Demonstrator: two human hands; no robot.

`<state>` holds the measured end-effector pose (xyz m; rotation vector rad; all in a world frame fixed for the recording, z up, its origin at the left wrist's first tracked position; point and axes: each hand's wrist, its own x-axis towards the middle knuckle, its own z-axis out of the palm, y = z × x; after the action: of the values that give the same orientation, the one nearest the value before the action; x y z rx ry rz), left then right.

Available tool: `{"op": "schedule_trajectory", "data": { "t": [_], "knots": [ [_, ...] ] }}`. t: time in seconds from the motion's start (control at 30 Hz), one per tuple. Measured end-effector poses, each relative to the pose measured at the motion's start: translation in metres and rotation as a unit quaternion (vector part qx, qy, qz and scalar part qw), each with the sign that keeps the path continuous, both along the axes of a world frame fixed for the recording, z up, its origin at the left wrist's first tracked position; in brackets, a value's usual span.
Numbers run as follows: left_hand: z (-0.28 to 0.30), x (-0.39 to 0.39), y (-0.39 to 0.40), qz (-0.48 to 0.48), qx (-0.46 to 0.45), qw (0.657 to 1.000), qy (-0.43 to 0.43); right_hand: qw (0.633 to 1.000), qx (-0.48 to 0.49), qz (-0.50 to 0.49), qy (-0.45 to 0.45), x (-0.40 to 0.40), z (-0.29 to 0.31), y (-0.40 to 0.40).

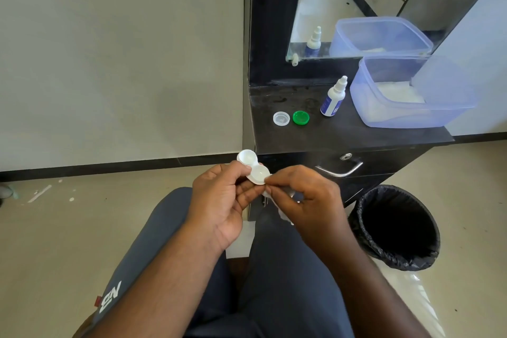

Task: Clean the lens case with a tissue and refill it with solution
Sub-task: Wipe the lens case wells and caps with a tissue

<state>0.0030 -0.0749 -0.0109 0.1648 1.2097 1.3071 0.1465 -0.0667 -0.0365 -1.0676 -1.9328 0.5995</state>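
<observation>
Lens case (253,167) between both hands, just off the countertop edge (354,143).

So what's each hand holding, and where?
Left hand grips the lens case at its lower well; right hand pinches a tissue at the case's edge.

Glossy white plastic lens case (253,167); translucent plastic tub (406,115).

**Lens case held open over the lap**

The left hand (219,200) grips the white lens case (253,167); the right hand (307,200) pinches a tissue (285,212) at its right well. On the far dark counter (343,132) sit two caps, white (281,118) and green (301,118), and a solution bottle (333,99).
</observation>
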Motion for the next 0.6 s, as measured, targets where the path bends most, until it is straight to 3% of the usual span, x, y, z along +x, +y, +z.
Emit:
{"op": "schedule_trajectory", "data": {
  "t": [0.33, 0.6],
  "knots": [
    [-0.004, -0.006, 0.001, -0.015, -0.014, 1.0, -0.014, 0.986, 0.085, 0.09, -0.114, 0.012, -0.001, 0.007],
    [0.002, -0.005, -0.002, -0.072, -0.016, 0.997, -0.016, 0.996, 0.008, 0.089, -0.011, 0.023, -0.002, 0.015]
  ]
}}
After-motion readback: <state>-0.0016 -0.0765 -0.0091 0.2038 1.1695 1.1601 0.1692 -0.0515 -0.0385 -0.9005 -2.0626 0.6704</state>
